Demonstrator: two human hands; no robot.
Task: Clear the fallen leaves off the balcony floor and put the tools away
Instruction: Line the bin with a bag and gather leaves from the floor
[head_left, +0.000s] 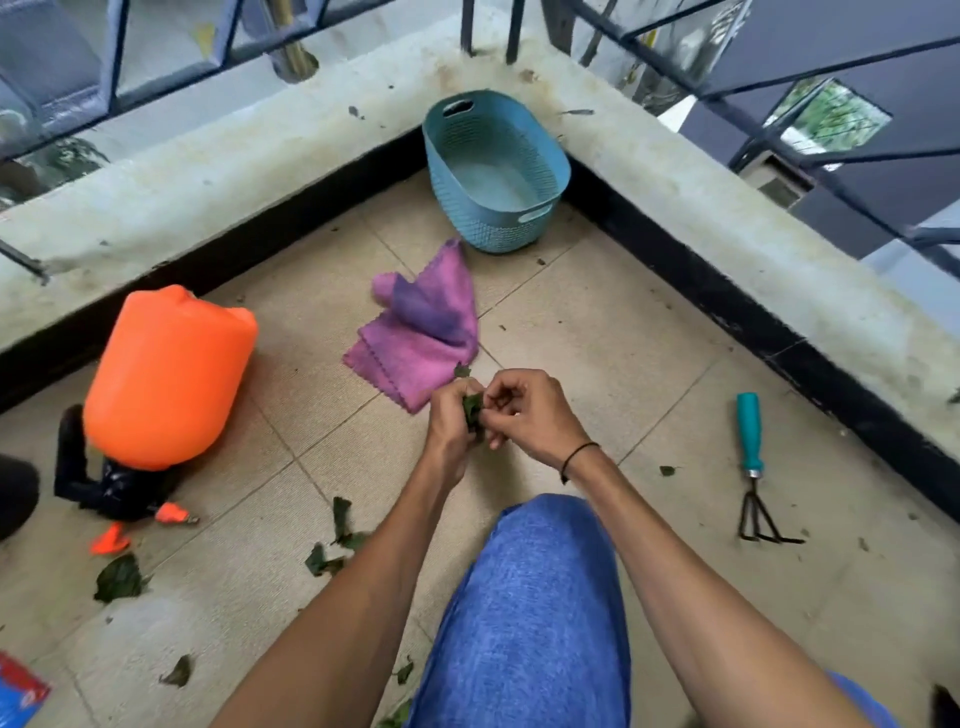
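My left hand (451, 422) grips a bunch of dark green leaves (472, 409) above the tiled floor, and my right hand (524, 410) pinches the same bunch from the right. More fallen leaves (332, 540) lie on the tiles at lower left, with a bigger leaf (120, 578) further left and a small one (667, 471) to the right. A blue plastic basket (441, 156), with nothing in it, stands in the far corner. A hand rake with a teal handle (749, 431) lies on the floor at right.
A pink cloth (415, 338) lies crumpled just beyond my hands. An orange pressure sprayer (166, 374) lies on its side at left. A low concrete wall (260, 150) with railing borders the floor. My knee in blue trousers (530, 597) is below my hands.
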